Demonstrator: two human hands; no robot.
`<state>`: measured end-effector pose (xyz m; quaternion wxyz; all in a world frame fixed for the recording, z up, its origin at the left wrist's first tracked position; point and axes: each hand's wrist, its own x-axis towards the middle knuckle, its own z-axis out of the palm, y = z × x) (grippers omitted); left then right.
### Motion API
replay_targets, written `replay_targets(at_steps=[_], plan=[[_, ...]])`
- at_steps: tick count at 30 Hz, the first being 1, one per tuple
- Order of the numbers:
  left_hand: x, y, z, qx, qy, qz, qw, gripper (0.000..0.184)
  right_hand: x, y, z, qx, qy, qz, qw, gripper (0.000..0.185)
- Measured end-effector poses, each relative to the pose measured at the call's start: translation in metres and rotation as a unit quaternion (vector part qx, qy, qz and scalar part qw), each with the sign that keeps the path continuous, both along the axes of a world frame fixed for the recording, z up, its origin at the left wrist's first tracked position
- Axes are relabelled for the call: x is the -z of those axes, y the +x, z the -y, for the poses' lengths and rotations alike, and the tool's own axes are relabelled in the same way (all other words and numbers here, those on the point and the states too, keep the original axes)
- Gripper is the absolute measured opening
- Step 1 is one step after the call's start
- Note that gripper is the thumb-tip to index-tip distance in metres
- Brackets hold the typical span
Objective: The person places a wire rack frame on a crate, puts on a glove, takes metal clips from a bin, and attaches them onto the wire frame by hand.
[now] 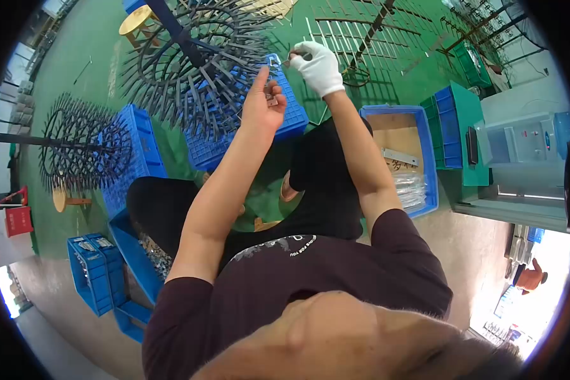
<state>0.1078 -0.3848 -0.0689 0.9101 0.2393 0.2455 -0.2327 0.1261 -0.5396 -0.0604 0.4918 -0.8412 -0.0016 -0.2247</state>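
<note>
My bare left hand (265, 107) is raised in front of the rack, palm up and fingers curled around small shiny metal pieces (271, 98). Its thumb points up toward a small bright metal piece (273, 62). My right hand (318, 68) wears a white glove and is closed in a pinch just right of that thumb. Whatever lies between its fingertips is too small to make out. Close to the left hand stands a round rack (199, 57) with many dark prongs, over a blue crate (291, 95).
A second pronged rack (82, 144) stands at left. A blue bin (161, 256) of small metal parts lies beside my left leg, near stacked blue crates (95, 272). At right is a blue tray (429, 161) with cardboard and plastic bags. A frame of rods (361, 41) stands ahead.
</note>
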Motion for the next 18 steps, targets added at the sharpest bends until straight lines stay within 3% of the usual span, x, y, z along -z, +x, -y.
replay_targets(at_steps=[2, 13, 18], plan=[[-0.004, 0.008, 0.017, -0.034, 0.002, -0.022, 0.999, 0.027, 0.0, 0.018, 0.007, -0.001, -0.101, 0.019, 0.995, 0.017], [0.0, 0.056, 0.071, -0.164, 0.013, -0.065, 0.984, 0.042, 0.007, 0.045, 0.009, -0.004, -0.13, 0.019, 0.991, 0.011], [0.007, 0.066, 0.076, -0.203, 0.042, -0.056, 0.977, 0.036, 0.005, 0.046, 0.008, -0.005, -0.177, 0.028, 0.984, 0.011]])
